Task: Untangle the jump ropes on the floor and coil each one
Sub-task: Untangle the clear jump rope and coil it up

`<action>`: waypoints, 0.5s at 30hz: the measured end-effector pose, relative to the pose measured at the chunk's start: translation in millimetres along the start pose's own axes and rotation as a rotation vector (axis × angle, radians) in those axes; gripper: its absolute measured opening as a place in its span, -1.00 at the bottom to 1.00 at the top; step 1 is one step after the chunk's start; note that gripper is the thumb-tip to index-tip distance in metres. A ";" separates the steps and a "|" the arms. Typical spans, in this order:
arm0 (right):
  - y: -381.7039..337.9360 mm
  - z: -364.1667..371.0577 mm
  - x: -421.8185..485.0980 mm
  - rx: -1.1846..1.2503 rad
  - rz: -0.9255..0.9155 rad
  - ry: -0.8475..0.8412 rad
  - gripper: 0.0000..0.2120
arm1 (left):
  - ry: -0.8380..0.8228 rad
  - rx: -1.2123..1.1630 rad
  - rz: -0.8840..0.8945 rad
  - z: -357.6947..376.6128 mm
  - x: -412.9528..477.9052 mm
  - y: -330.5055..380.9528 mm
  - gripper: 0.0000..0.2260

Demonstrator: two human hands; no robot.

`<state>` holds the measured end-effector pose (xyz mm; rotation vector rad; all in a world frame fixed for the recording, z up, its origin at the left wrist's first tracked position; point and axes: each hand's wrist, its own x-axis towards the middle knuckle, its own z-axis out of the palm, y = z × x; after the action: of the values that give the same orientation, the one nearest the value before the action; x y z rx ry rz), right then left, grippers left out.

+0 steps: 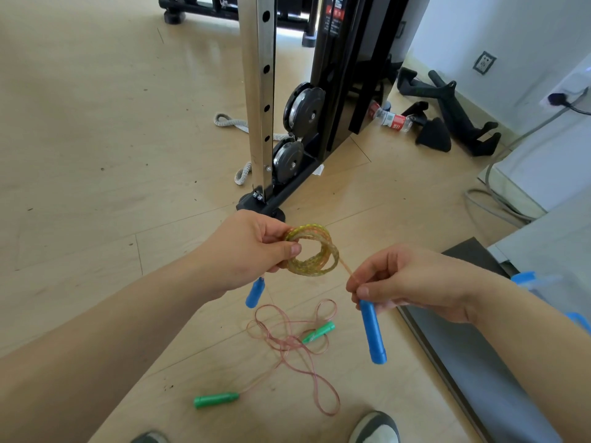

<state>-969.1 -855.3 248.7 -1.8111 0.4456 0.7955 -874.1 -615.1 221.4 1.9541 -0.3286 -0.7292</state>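
Observation:
My left hand (252, 247) pinches a tight coil of yellowish jump rope (315, 251) held above the floor. One blue handle (255, 293) dangles below that hand. My right hand (412, 282) grips the rope's free end at the top of the other blue handle (373, 332), which hangs down. A short taut length of rope runs from the coil to my right hand. On the floor below lies a second jump rope, pink (297, 343), in loose loops, with two green handles (319, 331) (216, 399).
A weight machine with a steel post (260, 100) and black base stands just ahead. A white strap (228, 121), a plastic bottle (391, 118) and black grips (447, 113) lie around it. A dark mat (479, 356) lies at right, cables by the wall. My shoes (374, 426) show at the bottom.

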 end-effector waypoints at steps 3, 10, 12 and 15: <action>-1.5 -0.1 0.4 0.282 0.005 -0.101 -0.87 | 0.020 0.007 -0.030 1.9 -0.1 -1.3 -0.90; -13.0 11.6 10.8 0.903 -0.174 0.113 -0.78 | -0.044 0.114 -0.036 12.5 -2.5 -4.6 -0.86; -9.8 14.1 16.4 0.776 -0.243 0.245 -0.81 | -0.052 0.115 -0.056 13.9 -2.6 -3.9 -0.87; -3.9 14.6 19.3 0.535 -0.302 0.404 -0.87 | -0.078 0.082 -0.083 14.3 -1.7 -2.6 -0.90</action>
<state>-957.4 -839.0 234.6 -1.4736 0.5644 0.0764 -884.5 -623.2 214.9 2.0300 -0.3302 -0.8593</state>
